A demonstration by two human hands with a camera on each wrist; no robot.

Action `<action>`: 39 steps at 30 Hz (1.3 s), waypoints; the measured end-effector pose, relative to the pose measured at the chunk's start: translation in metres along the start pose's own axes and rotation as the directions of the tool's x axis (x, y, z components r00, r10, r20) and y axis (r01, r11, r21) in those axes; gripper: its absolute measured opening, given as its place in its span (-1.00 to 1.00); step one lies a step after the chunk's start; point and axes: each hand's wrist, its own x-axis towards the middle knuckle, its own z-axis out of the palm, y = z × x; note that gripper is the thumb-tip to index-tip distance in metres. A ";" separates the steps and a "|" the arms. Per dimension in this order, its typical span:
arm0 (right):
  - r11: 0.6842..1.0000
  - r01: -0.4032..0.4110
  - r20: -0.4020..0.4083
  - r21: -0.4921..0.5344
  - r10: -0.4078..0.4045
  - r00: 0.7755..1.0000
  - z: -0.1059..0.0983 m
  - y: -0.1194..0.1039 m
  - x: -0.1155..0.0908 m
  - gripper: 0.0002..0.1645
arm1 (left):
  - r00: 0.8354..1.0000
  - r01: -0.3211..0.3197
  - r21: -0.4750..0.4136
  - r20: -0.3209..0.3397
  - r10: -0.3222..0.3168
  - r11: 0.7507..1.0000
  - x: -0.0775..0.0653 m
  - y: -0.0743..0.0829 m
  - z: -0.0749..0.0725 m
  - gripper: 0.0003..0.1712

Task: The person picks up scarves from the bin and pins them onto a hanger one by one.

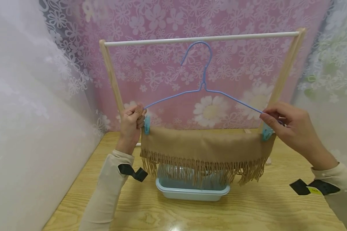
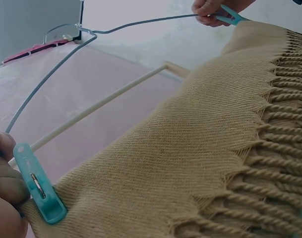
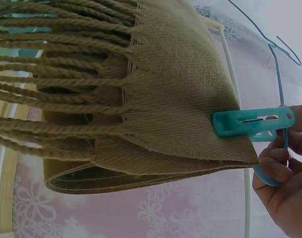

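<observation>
A blue wire hanger (image 1: 203, 77) is held up by both hands, hook upward. My left hand (image 1: 132, 123) grips its left end with curled fingers. At the right end, my right hand (image 1: 289, 126) pinches the wire between thumb and fingers. A tan fringed scarf (image 1: 202, 144) hangs folded over the hanger's lower bar, which the cloth hides. One teal clothespin (image 2: 40, 183) clamps the scarf beside the left hand. Another teal clothespin (image 3: 252, 122) clamps its other edge right by the right hand's fingers. The fringe dangles over a light blue basin (image 1: 193, 192).
Behind the hanger stands a wooden rack with a white rod (image 1: 162, 41) and two wooden posts (image 1: 286, 77). The basin sits on the wood-grain table (image 1: 248, 208) below the scarf. A pink floral backdrop (image 1: 162, 19) and pale side walls surround the table.
</observation>
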 end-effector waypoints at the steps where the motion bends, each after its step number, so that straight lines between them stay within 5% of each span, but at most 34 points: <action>1: 1.000 -0.011 0.007 0.013 0.011 1.000 0.001 0.000 0.000 -0.91 | 1.000 0.000 0.003 0.002 0.000 1.000 0.000 0.000 0.000 -0.42; 8: 0.994 -0.085 0.019 0.070 0.084 0.996 0.006 -0.001 -0.003 -0.79 | 0.998 0.048 0.075 0.028 -0.050 0.996 -0.002 -0.004 0.000 -0.41; 16: 0.951 -0.156 -0.092 0.267 0.186 0.978 0.008 -0.005 -0.010 -0.66 | 0.991 0.099 0.260 0.060 -0.118 0.961 0.000 -0.004 -0.005 -0.57; 19: 0.927 -0.173 -0.134 0.334 0.228 0.964 0.007 -0.006 -0.011 -0.67 | 0.995 0.075 0.425 0.026 -0.095 0.902 0.006 -0.002 -0.009 -0.69; 23: 0.921 -0.217 -0.169 0.324 0.282 0.945 0.004 -0.005 -0.011 -0.71 | 0.993 0.044 0.645 -0.112 0.037 0.763 0.017 -0.006 -0.030 -0.80; 27: 0.926 -0.250 -0.181 0.282 0.308 0.934 -0.003 -0.002 -0.012 -0.74 | 0.937 0.097 0.795 -0.275 0.213 0.598 0.027 -0.015 -0.062 -0.67; 30: 0.932 -0.265 -0.192 0.245 0.315 0.929 -0.009 0.000 -0.012 -0.72 | 0.891 0.145 0.861 -0.328 0.314 0.488 0.030 -0.021 -0.081 -0.59; 34: 0.933 -0.312 -0.212 0.179 0.346 0.914 -0.016 0.001 -0.010 -0.69 | 0.877 0.167 0.890 -0.330 0.348 0.425 0.033 -0.026 -0.094 -0.53; 39: 0.933 -0.323 -0.228 0.159 0.353 0.908 -0.022 0.005 -0.006 -0.66 | 0.888 0.151 0.883 -0.319 0.332 0.444 0.038 -0.035 -0.104 -0.62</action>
